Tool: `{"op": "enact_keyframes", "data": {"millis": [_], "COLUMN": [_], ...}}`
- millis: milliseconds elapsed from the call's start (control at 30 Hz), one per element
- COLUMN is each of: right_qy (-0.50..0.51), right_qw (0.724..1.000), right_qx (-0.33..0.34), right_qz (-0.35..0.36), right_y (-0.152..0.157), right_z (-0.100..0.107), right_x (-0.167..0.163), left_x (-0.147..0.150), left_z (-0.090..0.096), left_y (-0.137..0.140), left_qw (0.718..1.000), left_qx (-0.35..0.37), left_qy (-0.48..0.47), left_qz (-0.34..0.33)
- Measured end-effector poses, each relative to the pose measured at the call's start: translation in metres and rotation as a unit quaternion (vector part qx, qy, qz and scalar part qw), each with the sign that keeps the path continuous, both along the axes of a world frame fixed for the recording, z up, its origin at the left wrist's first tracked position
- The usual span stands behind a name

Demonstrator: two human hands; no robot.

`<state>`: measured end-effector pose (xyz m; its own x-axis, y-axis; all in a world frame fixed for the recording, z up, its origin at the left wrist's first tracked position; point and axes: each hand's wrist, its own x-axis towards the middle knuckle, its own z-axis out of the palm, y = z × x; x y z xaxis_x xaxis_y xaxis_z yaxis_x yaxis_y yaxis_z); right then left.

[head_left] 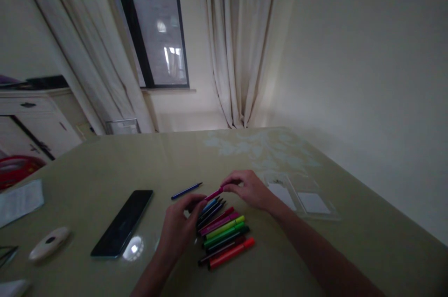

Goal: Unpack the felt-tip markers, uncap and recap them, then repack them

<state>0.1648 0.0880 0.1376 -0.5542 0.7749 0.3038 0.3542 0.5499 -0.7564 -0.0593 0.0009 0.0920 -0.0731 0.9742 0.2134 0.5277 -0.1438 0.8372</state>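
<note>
Between my two hands is a pink felt-tip pen point(213, 194), held a little above the table. My left hand point(182, 220) pinches its lower left end, and my right hand point(248, 188) pinches the upper right end. Just below them lies a row of several felt-tip pens in different colours, among them a red pen point(231, 254), a green pen point(224, 235) and a yellow-green pen point(225, 227). Blue and dark pens at the top of the row are partly hidden by my left hand. A dark blue pen point(186, 191) lies apart, beyond my left hand.
An open clear plastic case point(331, 215) with white cards rests right of my right arm. Left of my hands are a black phone point(122, 223), a white oval object point(50, 243) and a paper sheet point(21, 201). The table point(168, 157) meets a wall on the right.
</note>
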Motion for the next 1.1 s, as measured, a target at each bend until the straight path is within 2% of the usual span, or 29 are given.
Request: {"op": "enact_keyframes", "data": {"millis": [133,167,233,300,367,467,533,633,767,933,1100], "right_qy": [-0.010,-0.030,-0.134,-0.261,-0.336,-0.368,-0.382,-0.392,-0.375,-0.308,-0.180], "right_qw": [0.995,0.990,0.975,0.949,0.928,0.919,0.914,0.911,0.918,0.947,0.982], "right_qx": [0.086,0.110,0.125,0.112,0.096,0.085,0.080,0.075,0.074,0.069,0.060], "right_qz": [-0.059,-0.083,-0.123,-0.136,-0.128,-0.117,-0.111,-0.105,-0.104,-0.056,-0.007], "right_y": [0.010,0.014,0.020,0.026,0.029,0.032,0.034,0.034,0.033,0.023,0.011], "right_z": [0.018,0.021,0.023,0.018,0.008,-0.010,-0.019,-0.027,-0.026,-0.014,-0.006], "right_x": [0.023,0.031,0.047,0.060,0.068,0.069,0.065,0.061,0.057,0.040,0.026], "left_x": [0.008,0.011,0.015,0.017,0.017,0.010,0.001,-0.016,-0.031,-0.029,-0.020], "left_z": [0.001,0.000,-0.003,-0.006,-0.009,-0.015,-0.021,-0.030,-0.034,-0.032,-0.028], "left_y": [-0.005,-0.006,-0.008,-0.009,-0.009,-0.005,0.000,0.009,0.014,0.011,0.009], "left_qw": [0.996,0.993,0.985,0.979,0.977,0.980,0.985,0.985,0.982,0.982,0.990], "left_qx": [0.017,0.021,0.023,0.017,0.006,-0.014,-0.025,-0.041,-0.056,-0.045,-0.031], "left_qy": [0.065,0.093,0.143,0.174,0.183,0.165,0.154,0.168,0.182,0.183,0.134], "left_qz": [-0.052,-0.068,-0.091,-0.104,-0.114,-0.112,-0.074,-0.012,-0.012,-0.006,0.014]}}
